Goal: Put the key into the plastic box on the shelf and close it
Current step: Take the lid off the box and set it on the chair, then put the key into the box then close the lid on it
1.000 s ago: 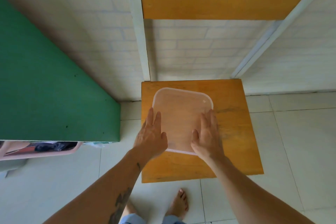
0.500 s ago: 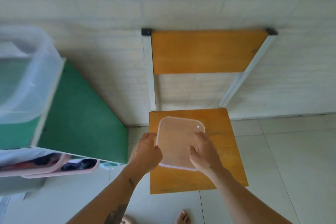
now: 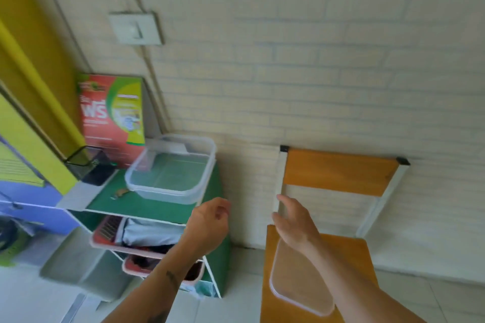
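Observation:
A clear plastic box (image 3: 172,170) stands open on the green top of the shelf (image 3: 147,206). A small key (image 3: 120,193) lies on the green top just left of the box. The box's translucent lid (image 3: 296,283) rests on the seat of a wooden chair (image 3: 349,249) at the right. My left hand (image 3: 210,223) hovers near the shelf's right front corner, fingers loosely curled, holding nothing. My right hand (image 3: 294,220) is raised above the lid with fingers spread, holding nothing.
A red and green carton (image 3: 112,118) and a black mesh holder (image 3: 89,165) stand at the back of the shelf top. Pink trays with clothes (image 3: 136,233) fill the lower shelves. A brick wall with a switch plate (image 3: 135,29) is behind.
Both hands have let go of the lid, which stays on the chair seat, and have risen. My view has swung up and left, bringing the shelf, box and key into sight.

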A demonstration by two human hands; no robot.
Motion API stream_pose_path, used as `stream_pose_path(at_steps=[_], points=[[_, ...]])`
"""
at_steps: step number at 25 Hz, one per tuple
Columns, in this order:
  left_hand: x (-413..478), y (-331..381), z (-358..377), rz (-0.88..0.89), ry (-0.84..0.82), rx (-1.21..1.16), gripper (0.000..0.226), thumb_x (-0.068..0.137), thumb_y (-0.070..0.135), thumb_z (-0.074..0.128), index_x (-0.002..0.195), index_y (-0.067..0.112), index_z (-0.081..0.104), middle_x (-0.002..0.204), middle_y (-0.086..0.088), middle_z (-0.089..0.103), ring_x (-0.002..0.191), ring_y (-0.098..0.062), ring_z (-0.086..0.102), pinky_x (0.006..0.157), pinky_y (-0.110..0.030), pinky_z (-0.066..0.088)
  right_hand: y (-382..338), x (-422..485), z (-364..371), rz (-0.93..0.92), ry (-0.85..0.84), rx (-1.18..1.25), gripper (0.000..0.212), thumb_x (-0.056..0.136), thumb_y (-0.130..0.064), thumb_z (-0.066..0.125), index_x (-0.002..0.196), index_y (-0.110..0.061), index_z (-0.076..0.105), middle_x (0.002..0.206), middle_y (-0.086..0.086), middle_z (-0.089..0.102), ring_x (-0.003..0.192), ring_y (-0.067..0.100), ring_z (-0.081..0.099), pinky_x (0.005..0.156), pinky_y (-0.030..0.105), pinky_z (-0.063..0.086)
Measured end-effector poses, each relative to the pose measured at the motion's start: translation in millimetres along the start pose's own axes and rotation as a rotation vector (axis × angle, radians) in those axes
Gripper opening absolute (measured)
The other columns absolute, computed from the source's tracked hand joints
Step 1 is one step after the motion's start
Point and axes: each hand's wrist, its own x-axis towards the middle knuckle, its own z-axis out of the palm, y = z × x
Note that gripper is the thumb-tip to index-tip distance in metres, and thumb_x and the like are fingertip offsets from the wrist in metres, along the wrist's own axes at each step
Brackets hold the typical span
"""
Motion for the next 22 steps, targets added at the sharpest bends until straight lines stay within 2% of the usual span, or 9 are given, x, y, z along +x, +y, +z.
stream_pose_path(at_steps=[3, 7, 10, 11, 13, 16, 20, 22], points=[[5, -14, -47, -0.02, 0.109, -0.106, 0.033, 0.083, 0.003, 0.052, 0.091, 0.029, 0.071, 0.085, 0.004, 0.074, 0.075, -0.014, 0.069, 0.07, -0.024, 0.053, -47, 14, 17, -0.061, -0.001, 0.026, 0.058, 0.096, -0.029, 0.05, 0.151, -0.016, 0.035, 0.156, 0.005, 0.037, 0.143, 0.02, 0.034, 0.117, 0.036, 0.028], [28, -40, -106, 0.031, 0.19, -0.214, 0.038, 0.082, -0.005, 0.045, 0.093, 0.02, 0.072, 0.086, 0.001, 0.074, 0.079, -0.019, 0.07, 0.065, -0.026, 0.053, -107, 37, 53, -0.095, 0.029, 0.02, 0.058, 0.098, -0.03, 0.05, 0.151, -0.017, 0.034, 0.158, 0.005, 0.035, 0.145, 0.021, 0.032, 0.117, 0.036, 0.027], [54, -69, -148, 0.048, 0.22, -0.24, 0.039, 0.083, -0.006, 0.043, 0.092, 0.02, 0.071, 0.085, 0.002, 0.073, 0.075, -0.013, 0.069, 0.048, -0.013, 0.046, -150, 55, 82, -0.089, 0.067, 0.011, 0.055, 0.099, -0.03, 0.049, 0.151, -0.017, 0.034, 0.156, 0.003, 0.036, 0.143, 0.021, 0.033, 0.114, 0.035, 0.027], [64, -80, -162, 0.054, 0.236, -0.245, 0.04, 0.083, -0.006, 0.042, 0.093, 0.02, 0.071, 0.085, 0.003, 0.073, 0.075, -0.012, 0.068, 0.046, -0.013, 0.045, -162, 62, 92, -0.088, 0.086, 0.009, 0.054, 0.099, -0.029, 0.048, 0.15, -0.017, 0.035, 0.155, 0.002, 0.037, 0.142, 0.021, 0.035, 0.113, 0.034, 0.028], [83, -104, -184, 0.068, 0.285, -0.249, 0.04, 0.083, -0.006, 0.042, 0.094, 0.021, 0.07, 0.084, 0.004, 0.072, 0.076, -0.012, 0.067, 0.053, -0.014, 0.047, -178, 78, 111, -0.085, 0.141, -0.022, 0.053, 0.099, -0.027, 0.046, 0.149, -0.015, 0.034, 0.154, 0.006, 0.037, 0.14, 0.022, 0.036, 0.114, 0.035, 0.029], [109, -144, -206, 0.069, 0.326, -0.192, 0.038, 0.081, -0.004, 0.045, 0.094, 0.021, 0.07, 0.087, 0.005, 0.071, 0.076, -0.019, 0.065, 0.065, -0.028, 0.052, -193, 95, 135, -0.032, 0.201, -0.086, 0.053, 0.101, -0.025, 0.042, 0.151, -0.013, 0.029, 0.159, 0.007, 0.026, 0.145, 0.023, 0.028, 0.119, 0.039, 0.025], [138, -193, -204, 0.103, 0.229, 0.04, 0.033, 0.079, -0.001, 0.054, 0.106, 0.013, 0.067, 0.099, -0.003, 0.063, 0.091, -0.025, 0.059, 0.08, -0.035, 0.049, -197, 105, 150, 0.058, 0.239, -0.188, 0.056, 0.103, -0.023, 0.034, 0.155, -0.014, 0.018, 0.166, 0.003, 0.005, 0.152, 0.02, 0.006, 0.12, 0.036, 0.013], [145, -213, -196, 0.138, 0.158, 0.162, 0.041, 0.076, 0.004, 0.063, 0.116, 0.014, 0.064, 0.106, -0.006, 0.062, 0.097, -0.028, 0.058, 0.086, -0.043, 0.051, -196, 110, 155, 0.085, 0.246, -0.226, 0.058, 0.104, -0.022, 0.032, 0.157, -0.014, 0.011, 0.167, 0.001, -0.001, 0.152, 0.018, 0.001, 0.119, 0.033, 0.009]])
